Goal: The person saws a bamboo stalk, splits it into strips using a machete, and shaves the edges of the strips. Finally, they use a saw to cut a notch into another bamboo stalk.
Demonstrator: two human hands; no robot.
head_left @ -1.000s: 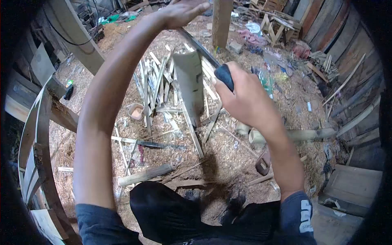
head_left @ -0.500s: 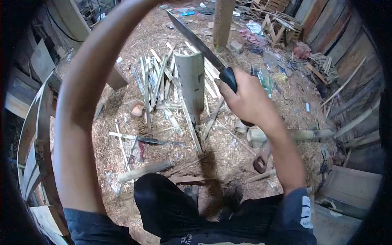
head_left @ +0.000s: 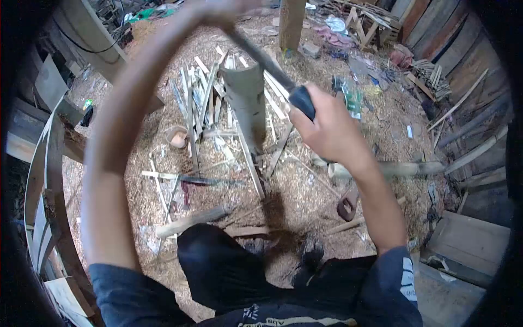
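Right hand (head_left: 326, 131) is wrapped tight around the black handle (head_left: 302, 102) of a long knife (head_left: 261, 57); fingers fully closed on it. Blade runs up and left from the handle, its edge on the top rim of the upright bamboo section (head_left: 246, 103), which stands on end on the sawdust floor (head_left: 305, 201) ahead of the knees.

Left hand (head_left: 220, 12) is at the top of frame over the far end of the blade, motion-blurred. It looks pressed on the blade's back, but how far its fingers are open can't be told.

Versus 0.5 s ago: the blade was lifted clear with its tip high above the bamboo and the left hand out of view; now the blade is back down on the rim and the left hand is over its tip, much as it was 1.0 s ago. Bamboo section hasn't moved.

Around it: split bamboo slats (head_left: 196, 103) fanned out just behind and left of the section, a small pink bowl (head_left: 177, 136) near them, a round wooden billet (head_left: 190, 220) lying near the left knee, a bamboo pole (head_left: 403, 168) lying to the right, a wooden post (head_left: 291, 22) beyond.

Writing: white print on the right sleeve (head_left: 407, 278) and on the shirt front at bottom edge, neither legible.
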